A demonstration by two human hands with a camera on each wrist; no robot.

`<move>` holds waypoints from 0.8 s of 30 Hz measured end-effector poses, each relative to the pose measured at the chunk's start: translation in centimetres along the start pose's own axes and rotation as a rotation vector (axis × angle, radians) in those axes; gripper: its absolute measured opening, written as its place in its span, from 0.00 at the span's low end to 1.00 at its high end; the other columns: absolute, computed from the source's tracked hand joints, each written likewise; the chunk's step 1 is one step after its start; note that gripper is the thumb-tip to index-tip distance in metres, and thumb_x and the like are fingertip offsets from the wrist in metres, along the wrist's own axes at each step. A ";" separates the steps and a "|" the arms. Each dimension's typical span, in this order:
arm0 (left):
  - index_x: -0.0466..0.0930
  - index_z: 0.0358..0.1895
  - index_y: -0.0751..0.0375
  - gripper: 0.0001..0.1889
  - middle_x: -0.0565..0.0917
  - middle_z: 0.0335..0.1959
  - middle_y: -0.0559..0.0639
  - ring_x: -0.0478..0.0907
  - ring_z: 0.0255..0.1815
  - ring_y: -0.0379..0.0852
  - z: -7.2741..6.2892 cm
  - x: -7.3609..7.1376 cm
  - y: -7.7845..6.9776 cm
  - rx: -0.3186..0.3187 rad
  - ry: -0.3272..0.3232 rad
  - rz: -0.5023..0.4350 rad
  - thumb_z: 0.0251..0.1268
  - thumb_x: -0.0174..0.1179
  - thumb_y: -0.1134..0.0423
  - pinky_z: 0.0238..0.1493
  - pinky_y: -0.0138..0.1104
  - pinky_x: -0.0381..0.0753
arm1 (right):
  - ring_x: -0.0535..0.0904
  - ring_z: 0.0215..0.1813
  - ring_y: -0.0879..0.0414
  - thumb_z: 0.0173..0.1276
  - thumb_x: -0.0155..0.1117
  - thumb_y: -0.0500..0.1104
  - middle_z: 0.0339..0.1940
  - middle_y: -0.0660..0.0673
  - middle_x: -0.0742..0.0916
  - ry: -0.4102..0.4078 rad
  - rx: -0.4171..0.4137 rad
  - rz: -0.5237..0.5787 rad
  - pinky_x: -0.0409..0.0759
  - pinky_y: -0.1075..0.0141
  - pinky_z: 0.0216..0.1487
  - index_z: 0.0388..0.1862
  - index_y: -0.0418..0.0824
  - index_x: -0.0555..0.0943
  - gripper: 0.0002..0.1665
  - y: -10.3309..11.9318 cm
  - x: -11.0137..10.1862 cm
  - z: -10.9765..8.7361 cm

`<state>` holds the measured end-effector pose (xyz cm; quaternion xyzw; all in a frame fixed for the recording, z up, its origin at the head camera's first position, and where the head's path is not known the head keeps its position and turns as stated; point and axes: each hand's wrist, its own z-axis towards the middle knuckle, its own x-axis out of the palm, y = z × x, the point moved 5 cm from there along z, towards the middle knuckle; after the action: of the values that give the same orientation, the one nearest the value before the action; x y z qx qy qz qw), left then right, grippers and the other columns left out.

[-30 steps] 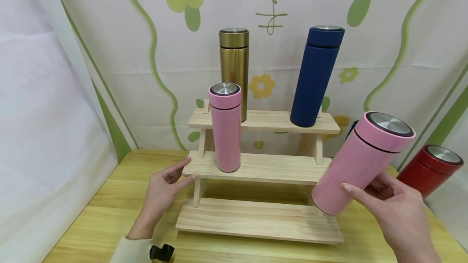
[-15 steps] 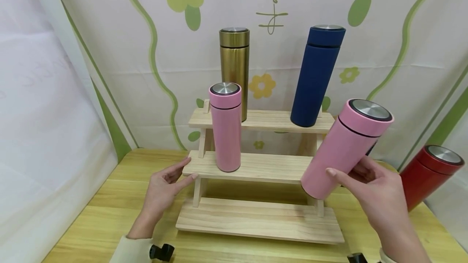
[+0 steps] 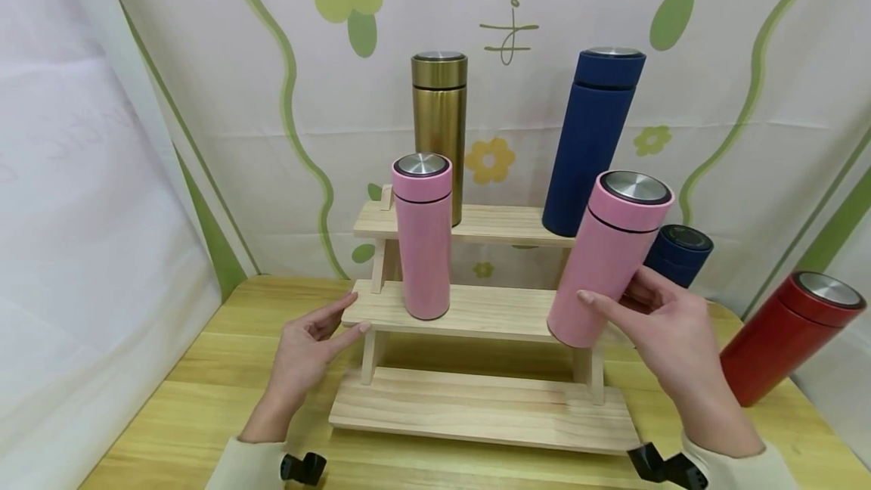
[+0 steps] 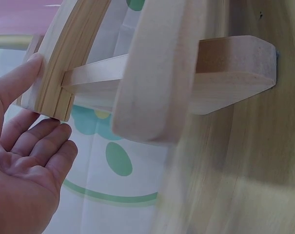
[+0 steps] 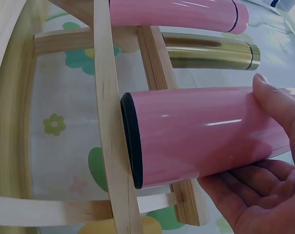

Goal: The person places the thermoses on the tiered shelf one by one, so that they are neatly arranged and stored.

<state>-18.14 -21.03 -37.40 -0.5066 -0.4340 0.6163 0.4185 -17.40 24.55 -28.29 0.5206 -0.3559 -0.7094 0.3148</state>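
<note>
L grip (image 3: 299,360) is pinching the L end of the mid shelf (image 3: 500,310), thumb at front edge, other fingers partly curled. Pink btl 1 (image 3: 423,248) is standing near that end; gold btl (image 3: 440,123) is standing behind it on the top shelf (image 3: 500,222), w/ blue btl (image 3: 590,153) to the R. Pink btl 2 (image 3: 607,252) is tilting, base by mid shelf's R end, can't tell if touching; R grip (image 3: 670,331) is clasping it, spread to btl width. Red btl (image 3: 785,342) is standing on the table (image 3: 721,324), far R.

Top shelf (image 3: 500,219): 2 flasks (image 3: 593,142). Middle shelf (image 3: 500,310), left: 1 flask (image 3: 425,255). Right of rack (image 3: 476,408): 2 more flasks (image 3: 782,342).
</note>
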 end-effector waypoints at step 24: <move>0.83 0.71 0.47 0.31 0.78 0.77 0.44 0.71 0.81 0.49 -0.1 0.0 0.0 -0.001 0.003 -0.004 0.65 0.79 0.51 0.78 0.36 0.72 | 0.87 0.67 0.47 0.61 0.83 0.65 0.67 0.44 0.89 -0.129 0.021 0.090 0.80 0.86 0.49 0.77 0.54 0.80 0.47 2.9 2.7 -0.2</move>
<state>-18.08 -21.05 -37.43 -0.5069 -0.4347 0.6145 0.4200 -17.73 20.71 -27.29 0.4607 -0.4059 -0.7228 0.3172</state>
